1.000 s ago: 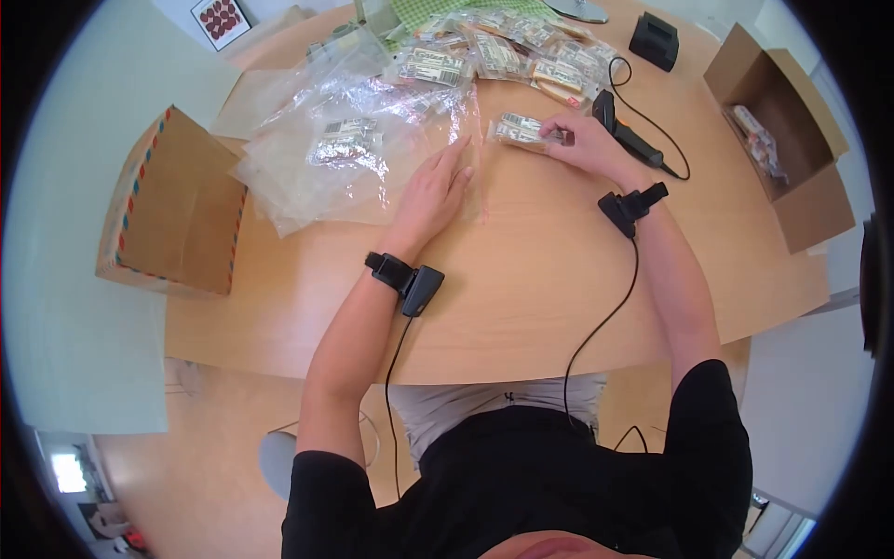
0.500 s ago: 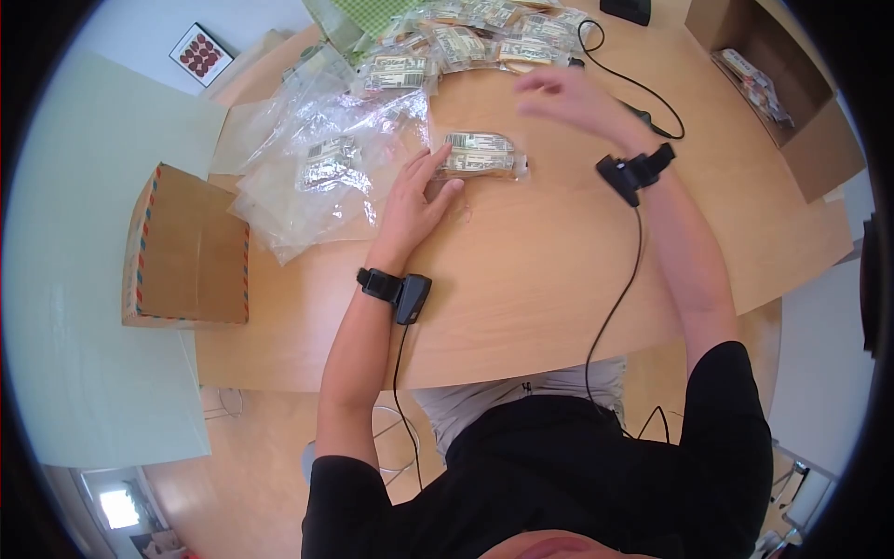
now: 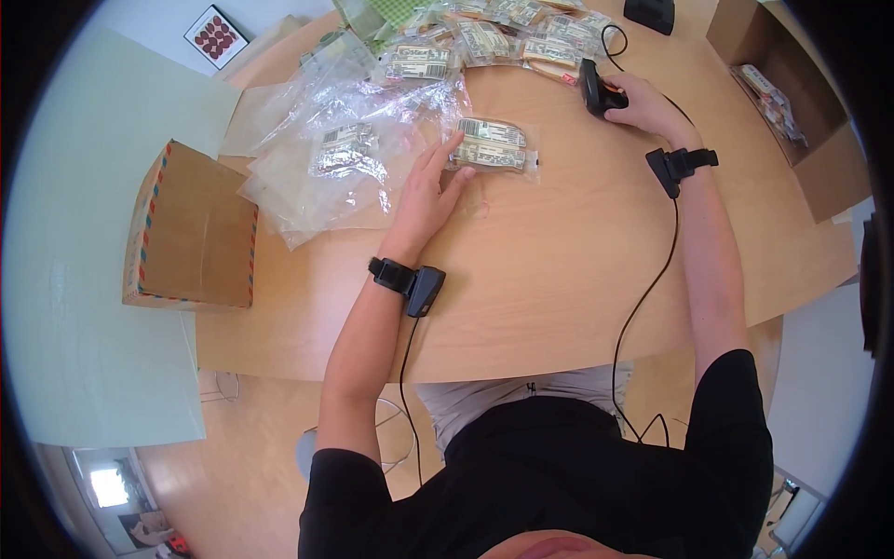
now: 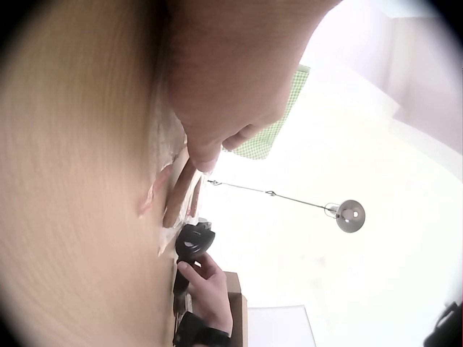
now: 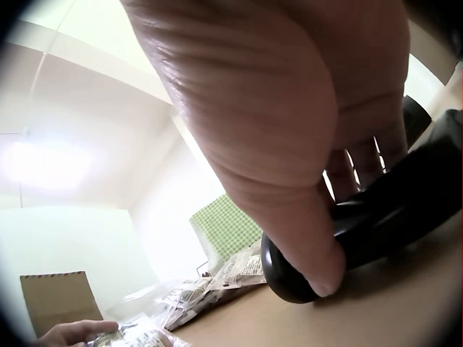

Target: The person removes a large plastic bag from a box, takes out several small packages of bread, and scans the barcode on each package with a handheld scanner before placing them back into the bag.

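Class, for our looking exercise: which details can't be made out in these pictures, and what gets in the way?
Packet by the left hand: fine print too small to read, head view.
Black scanner: partly covered by the right hand, head view.
The left hand: partly cut off by the bottom edge, right wrist view.
Black device at the back: cut off by the top edge, head view.

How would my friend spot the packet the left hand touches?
On the wooden table, look between the left hand and the black scanner. There lies a clear packet, its printed label facing up. Unlike the packets piled at the back, it's at the left hand's fingertips.
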Demonstrator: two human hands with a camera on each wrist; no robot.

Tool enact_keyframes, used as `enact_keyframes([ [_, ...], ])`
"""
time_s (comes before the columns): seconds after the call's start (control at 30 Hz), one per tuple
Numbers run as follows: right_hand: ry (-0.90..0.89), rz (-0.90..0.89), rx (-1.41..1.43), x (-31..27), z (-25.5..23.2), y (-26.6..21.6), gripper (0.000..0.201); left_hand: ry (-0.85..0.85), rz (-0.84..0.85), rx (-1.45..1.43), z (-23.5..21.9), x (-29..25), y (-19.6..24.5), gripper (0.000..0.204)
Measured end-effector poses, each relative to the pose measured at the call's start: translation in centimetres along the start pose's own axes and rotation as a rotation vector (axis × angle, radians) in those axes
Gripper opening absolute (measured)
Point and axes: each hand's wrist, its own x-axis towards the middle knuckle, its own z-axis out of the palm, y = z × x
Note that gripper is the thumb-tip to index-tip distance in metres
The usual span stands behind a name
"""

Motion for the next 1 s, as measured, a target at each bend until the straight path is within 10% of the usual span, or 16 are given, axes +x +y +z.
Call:
enact_keyframes([
  [0.5, -0.268, -0.374, 0.396, -1.3, 3.7, -10.9, 0.061, 0.024, 0.056, 0.037, 0.1, 0.2, -0.5, 0.056],
  [1.0, 0.094, -0.024, 0.266, 1.9, 2.8, 1.0, 0.086, -0.028, 0.097, 0.052, -0.5, -0.2, 0.3, 0.054],
])
